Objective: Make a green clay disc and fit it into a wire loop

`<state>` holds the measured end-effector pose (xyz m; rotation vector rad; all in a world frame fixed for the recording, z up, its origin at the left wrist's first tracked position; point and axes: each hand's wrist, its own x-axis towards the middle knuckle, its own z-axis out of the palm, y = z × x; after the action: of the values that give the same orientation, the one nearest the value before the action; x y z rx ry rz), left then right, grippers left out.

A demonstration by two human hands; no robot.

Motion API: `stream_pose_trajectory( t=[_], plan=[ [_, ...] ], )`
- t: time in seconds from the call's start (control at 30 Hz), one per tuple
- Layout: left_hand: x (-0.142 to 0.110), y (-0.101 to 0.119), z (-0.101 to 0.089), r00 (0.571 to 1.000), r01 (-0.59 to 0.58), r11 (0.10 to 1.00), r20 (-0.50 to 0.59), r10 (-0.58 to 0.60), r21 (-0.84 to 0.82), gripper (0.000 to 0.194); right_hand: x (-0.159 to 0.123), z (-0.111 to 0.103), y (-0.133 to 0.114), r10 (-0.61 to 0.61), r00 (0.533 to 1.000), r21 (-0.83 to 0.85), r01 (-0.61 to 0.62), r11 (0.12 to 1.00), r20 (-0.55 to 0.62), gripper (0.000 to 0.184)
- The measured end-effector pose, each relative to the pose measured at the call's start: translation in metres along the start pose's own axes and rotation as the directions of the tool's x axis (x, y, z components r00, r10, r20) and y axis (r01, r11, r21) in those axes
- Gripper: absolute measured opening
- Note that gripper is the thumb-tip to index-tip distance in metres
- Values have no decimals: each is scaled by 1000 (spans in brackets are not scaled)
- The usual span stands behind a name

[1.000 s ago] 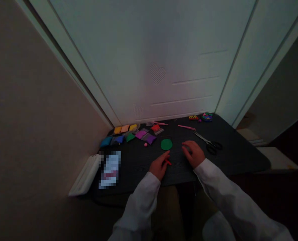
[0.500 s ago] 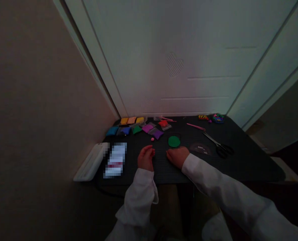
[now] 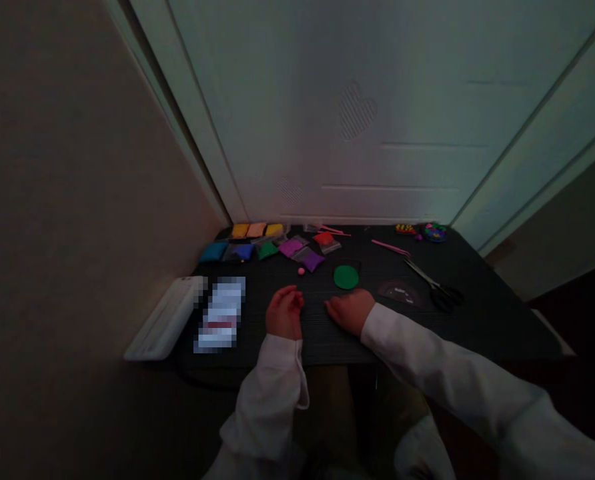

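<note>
My left hand (image 3: pixel 283 313) is over the front of the dark table, its fingers curled in toward the thumb. If anything sits between those fingertips, it is too small to make out. To its right, my right hand (image 3: pixel 350 311) rests low at the tabletop with its fingers bent under, so what they may hold is hidden. Just beyond the right hand lies a flat green disc (image 3: pixel 346 277). A small pink ball (image 3: pixel 301 271) lies past my left hand. Beside my right wrist is a clear curved plastic piece (image 3: pixel 398 293).
Bags of coloured clay, such as a purple bag (image 3: pixel 312 259) and a teal bag (image 3: pixel 214 251), line the back left. Scissors (image 3: pixel 435 285), pink tweezers (image 3: pixel 390 248) and a colourful round piece (image 3: pixel 434 231) are at right. A blurred screen (image 3: pixel 222 315) and white device (image 3: pixel 168 320) stand left.
The view has shifted slightly, so the table's things sit a little higher and mostly further left. Both hands stay in nearly the same place, curled as before.
</note>
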<state>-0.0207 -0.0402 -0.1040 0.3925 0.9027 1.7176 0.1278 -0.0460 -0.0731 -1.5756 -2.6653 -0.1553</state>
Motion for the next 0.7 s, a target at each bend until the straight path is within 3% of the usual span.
stream_pose_trajectory(
  t=[0.17,0.33,0.53,0.63,0.7],
  plan=[
    [-1,2,1,1000,13,1000,-2,-13,-3,14,0,-3,8,115,993,-32,-114,993,33,51],
    [-2,3,3,1000,13,1000,-16,-13,3,15,-8,-2,-10,23,999,38,-24,999,28,48],
    [-2,2,3,1000,11,1000,-12,-11,-3,15,-25,-11,7,121,986,172,-100,980,-113,45],
    [-3,3,3,1000,12,1000,-22,-12,-2,15,-40,-10,16,17,986,203,17,979,-166,39],
    [-3,3,4,999,16,1000,-29,-16,-6,15,-49,-7,12,-107,982,191,137,972,-157,48]
  ],
)
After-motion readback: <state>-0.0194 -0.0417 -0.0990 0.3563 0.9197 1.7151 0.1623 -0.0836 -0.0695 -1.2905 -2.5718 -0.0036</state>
